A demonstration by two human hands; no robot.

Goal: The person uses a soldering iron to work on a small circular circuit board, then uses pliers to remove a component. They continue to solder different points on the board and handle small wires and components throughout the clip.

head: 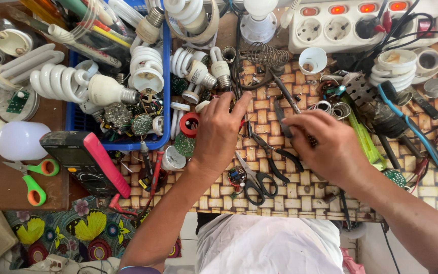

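My left hand (219,133) rests palm down on the woven mat (300,190), fingers spread and curled toward wires and a lamp base near the blue tray's edge; whether it holds anything is hidden. My right hand (325,144) is closed around a dark slim tool (280,112) whose tip points up and left. Black-handled pliers (275,152) and small black scissors (257,183) lie between and below the hands. A small circuit board (236,176) sits just under my left wrist.
A blue tray (166,101) holds spiral lamps (57,83) and round boards. A multimeter (84,162) lies at left, green-handled scissors (34,180) beside it. A white power strip (351,20) with lit switches sits at the top right, with cables, a blue tool (411,127) and lamp parts around.
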